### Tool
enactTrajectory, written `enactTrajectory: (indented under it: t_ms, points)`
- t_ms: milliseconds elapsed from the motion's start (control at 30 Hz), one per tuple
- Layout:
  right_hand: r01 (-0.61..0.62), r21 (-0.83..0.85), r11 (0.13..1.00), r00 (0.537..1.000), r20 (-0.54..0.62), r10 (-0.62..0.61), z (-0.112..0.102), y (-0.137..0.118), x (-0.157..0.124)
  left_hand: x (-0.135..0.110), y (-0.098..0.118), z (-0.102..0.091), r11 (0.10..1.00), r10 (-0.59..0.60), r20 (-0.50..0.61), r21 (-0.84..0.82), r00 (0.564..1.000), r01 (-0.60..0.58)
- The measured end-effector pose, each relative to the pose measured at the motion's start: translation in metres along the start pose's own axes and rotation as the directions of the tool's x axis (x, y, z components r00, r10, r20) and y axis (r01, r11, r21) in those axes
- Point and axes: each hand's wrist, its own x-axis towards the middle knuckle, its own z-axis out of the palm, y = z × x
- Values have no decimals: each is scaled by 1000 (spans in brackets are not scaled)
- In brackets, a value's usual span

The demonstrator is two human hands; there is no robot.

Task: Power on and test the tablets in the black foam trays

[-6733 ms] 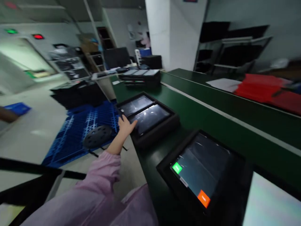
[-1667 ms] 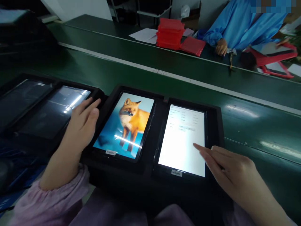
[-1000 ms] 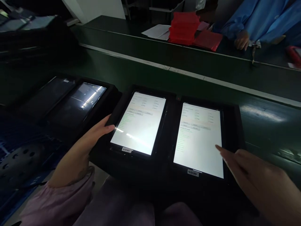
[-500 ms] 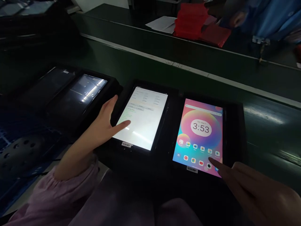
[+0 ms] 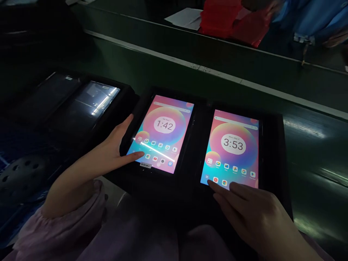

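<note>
Left tablet: lies flat at (image 5: 171, 112) the near side of the table (image 5: 152, 69), long axis running away from the person, top edge far and leaning right; clock reads 1:42.
Right tablet: beside it (image 5: 220, 125), long axis also away, screen upright to the person; 3:53.
Casing: both sit recessed in one matte black holder (image 5: 195, 145), block-shaped.
Left hand: spread (image 5: 118, 146), thumb over the left tablet's lower-left corner, fingers at the holder's side.
Right hand: well apart from the left (image 5: 251, 210), index finger extended to the right tablet's lower-left icons, other fingers bent; contact uncertain.
Surfaces: glossy rectangular glass, streaked with light; smooth dark-green table.
Sticker: small white strip (image 5: 145, 165), near edge of the left tablet.
Further left: two dark-screened tablets (image 5: 81, 112), slanting alike.
</note>
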Motion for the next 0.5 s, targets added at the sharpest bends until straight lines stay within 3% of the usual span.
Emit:
enactTrajectory:
  t_ms: [233,333,500]
  points:
    - [8,-28,1000,999,38,-7,3,5,0,-3,5,-12,998,-16,93,-63,996,22]
    - [10,-2,1000,1000,20,-10,-1,5,1,-1,1,-18,991,-1,119,-134,993,17]
    - [26,-6,1000,998,-49,-26,-10,6,7,1,-4,-21,995,-19,179,-94,984,37]
